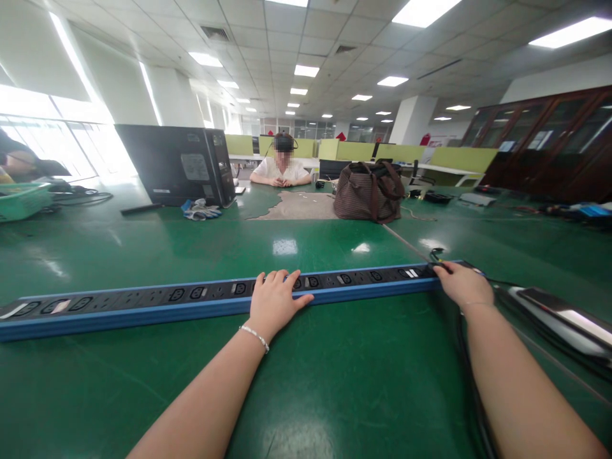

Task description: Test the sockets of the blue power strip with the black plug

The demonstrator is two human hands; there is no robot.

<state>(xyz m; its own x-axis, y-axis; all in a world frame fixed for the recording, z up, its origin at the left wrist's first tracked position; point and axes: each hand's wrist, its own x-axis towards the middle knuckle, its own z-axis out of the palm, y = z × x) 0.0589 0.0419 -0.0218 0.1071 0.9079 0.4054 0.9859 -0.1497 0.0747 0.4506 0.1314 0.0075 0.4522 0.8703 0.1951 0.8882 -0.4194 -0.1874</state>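
Observation:
A long blue power strip (143,310) with a black socket face lies across the green table (335,376). My left hand (275,299) rests on the strip near its middle, fingers spread over the sockets and thumb pointing right. At the strip's right end is my right hand (463,284), its fingers closed around a black plug or cable end that is mostly hidden. A black cable (471,389) hangs from beneath that hand and runs toward the near edge.
Behind the strip stand a black computer case (179,164), gloves (201,209) and a brown bag (368,191). A person (282,167) sits across the table. A green basket (23,203) is far left; a black-and-silver device (559,319) lies right.

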